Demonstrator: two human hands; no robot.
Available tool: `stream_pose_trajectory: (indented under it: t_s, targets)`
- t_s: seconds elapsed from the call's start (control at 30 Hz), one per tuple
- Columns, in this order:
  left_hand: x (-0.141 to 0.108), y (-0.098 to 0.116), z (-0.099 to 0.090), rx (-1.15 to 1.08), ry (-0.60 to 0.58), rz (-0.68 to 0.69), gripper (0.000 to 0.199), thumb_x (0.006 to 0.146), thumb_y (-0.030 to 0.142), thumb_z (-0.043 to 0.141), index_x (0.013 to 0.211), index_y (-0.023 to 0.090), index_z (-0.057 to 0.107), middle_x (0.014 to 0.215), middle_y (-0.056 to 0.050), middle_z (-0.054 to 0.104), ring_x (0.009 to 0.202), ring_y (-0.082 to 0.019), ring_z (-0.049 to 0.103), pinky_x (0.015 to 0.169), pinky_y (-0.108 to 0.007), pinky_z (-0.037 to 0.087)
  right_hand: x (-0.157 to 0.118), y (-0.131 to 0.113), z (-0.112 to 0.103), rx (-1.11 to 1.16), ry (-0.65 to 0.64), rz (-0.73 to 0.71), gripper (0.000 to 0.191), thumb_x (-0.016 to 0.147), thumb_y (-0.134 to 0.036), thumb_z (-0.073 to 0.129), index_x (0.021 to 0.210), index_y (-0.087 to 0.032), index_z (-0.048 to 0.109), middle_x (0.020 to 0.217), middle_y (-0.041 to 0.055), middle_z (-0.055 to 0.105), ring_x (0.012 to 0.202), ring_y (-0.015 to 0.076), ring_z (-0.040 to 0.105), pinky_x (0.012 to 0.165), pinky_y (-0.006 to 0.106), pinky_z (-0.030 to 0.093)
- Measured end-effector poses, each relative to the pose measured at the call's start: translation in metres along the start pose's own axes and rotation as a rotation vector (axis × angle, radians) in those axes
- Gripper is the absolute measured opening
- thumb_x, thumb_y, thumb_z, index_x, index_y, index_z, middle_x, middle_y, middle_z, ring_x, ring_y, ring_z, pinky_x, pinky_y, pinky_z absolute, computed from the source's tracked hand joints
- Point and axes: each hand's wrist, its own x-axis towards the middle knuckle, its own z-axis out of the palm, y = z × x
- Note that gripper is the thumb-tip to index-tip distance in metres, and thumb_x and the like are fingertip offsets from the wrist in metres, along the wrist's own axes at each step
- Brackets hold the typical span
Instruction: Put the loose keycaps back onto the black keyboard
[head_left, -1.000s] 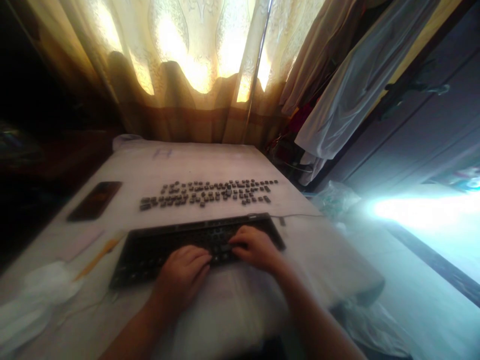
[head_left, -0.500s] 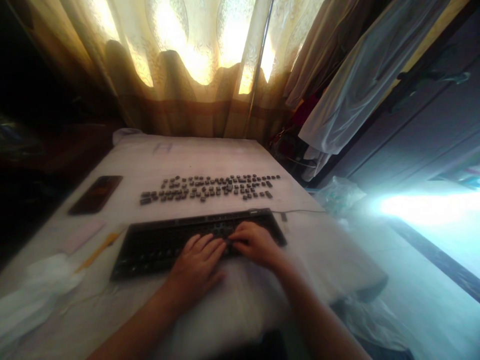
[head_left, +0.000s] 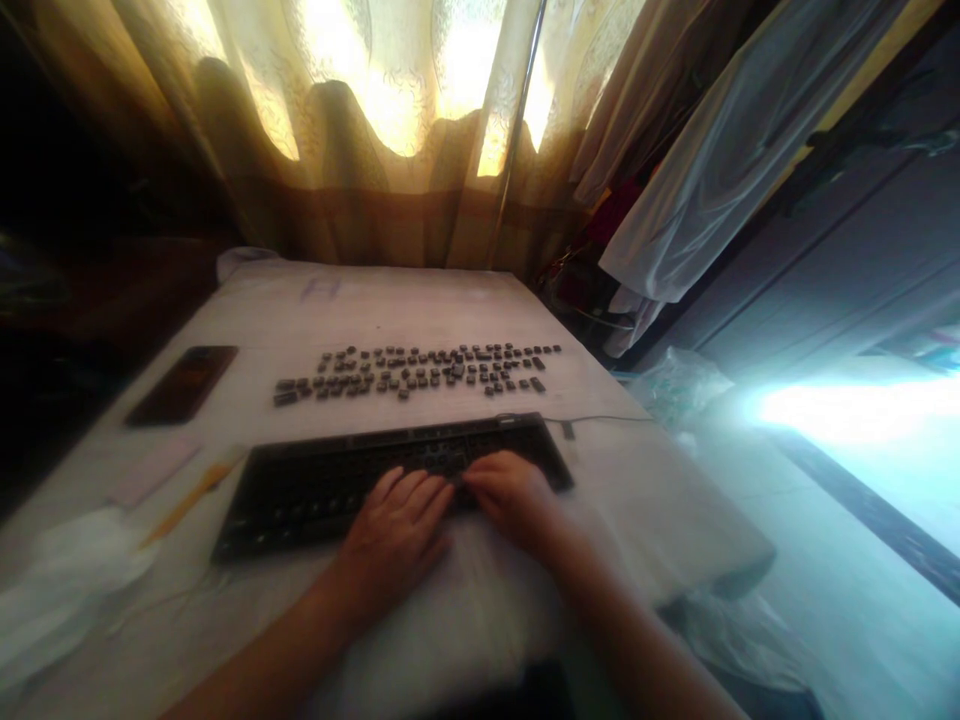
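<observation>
A black keyboard (head_left: 300, 495) lies at a slant on the cloth-covered table, with keys off part of it. My left hand (head_left: 401, 520) rests on its front edge near the middle, fingers spread and nothing held. Just to the right, my right hand (head_left: 514, 495) has its fingers pressed together over the keyboard; what they hold, if anything, is too small and blurred to make out. Behind the keyboard, several loose dark keycaps (head_left: 397, 362) are laid out in uneven rows.
A dark phone (head_left: 182, 386) lies at the table's left, near a pink flat piece (head_left: 154, 470), a yellow tool (head_left: 187, 503) and crumpled white plastic (head_left: 71, 570). The keyboard's cable (head_left: 607, 418) runs right. Curtains (head_left: 360, 190) hang behind the table (head_left: 435, 300).
My right hand's fingers have drawn closer together, and the hand has shifted slightly. My left hand stays nearly in place. The view has shifted slightly.
</observation>
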Motion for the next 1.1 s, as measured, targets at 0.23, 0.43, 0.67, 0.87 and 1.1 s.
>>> stream_pose_trajectory:
  t_s: [0.23, 0.43, 0.67, 0.87, 1.1]
  targets:
    - [0.001, 0.003, 0.001, -0.011, 0.015, -0.039, 0.036, 0.099, 0.031, 0.046, 0.127, 0.017, 0.065, 0.12, -0.01, 0.071, 0.113, -0.027, 0.062, 0.108, -0.047, 0.04, -0.011, -0.001, 0.008, -0.034, 0.154, -0.131, 0.024, 0.093, -0.016, 0.053, 0.102, -0.017, 0.076, 0.1, 0.0121, 0.073, 0.092, 0.0229, 0.063, 0.085, 0.037, 0.053]
    - [0.003, 0.003, 0.0, 0.018, 0.074, -0.016, 0.036, 0.101, 0.032, 0.043, 0.122, 0.015, 0.066, 0.117, -0.01, 0.072, 0.109, -0.026, 0.064, 0.104, -0.045, 0.042, -0.013, -0.004, 0.012, -0.026, 0.204, -0.106, 0.023, 0.093, -0.02, 0.054, 0.1, -0.017, 0.076, 0.096, 0.0119, 0.071, 0.089, 0.0239, 0.062, 0.081, 0.039, 0.053]
    - [0.001, 0.003, 0.0, 0.043, 0.107, -0.01, 0.034, 0.1, 0.026, 0.044, 0.122, 0.015, 0.066, 0.116, -0.01, 0.072, 0.109, -0.025, 0.064, 0.104, -0.043, 0.041, -0.015, 0.002, 0.019, 0.085, 0.508, -0.069, 0.023, 0.094, -0.019, 0.054, 0.096, -0.018, 0.076, 0.092, 0.0103, 0.073, 0.086, 0.0221, 0.065, 0.079, 0.038, 0.054]
    - [0.001, 0.003, 0.0, 0.048, 0.11, -0.015, 0.035, 0.098, 0.024, 0.044, 0.124, 0.016, 0.066, 0.118, -0.01, 0.071, 0.11, -0.025, 0.064, 0.104, -0.043, 0.042, -0.016, 0.005, 0.013, 0.076, 0.56, 0.002, 0.022, 0.093, -0.019, 0.055, 0.088, -0.021, 0.077, 0.089, 0.0082, 0.073, 0.085, 0.0216, 0.067, 0.077, 0.037, 0.056]
    - [0.001, 0.004, 0.0, 0.011, 0.043, -0.047, 0.035, 0.096, 0.026, 0.047, 0.125, 0.017, 0.065, 0.121, -0.011, 0.07, 0.113, -0.026, 0.063, 0.105, -0.044, 0.043, -0.016, 0.0, 0.019, 0.008, 0.424, -0.091, 0.02, 0.09, -0.022, 0.058, 0.091, -0.022, 0.078, 0.098, 0.0088, 0.072, 0.091, 0.0237, 0.064, 0.079, 0.04, 0.051]
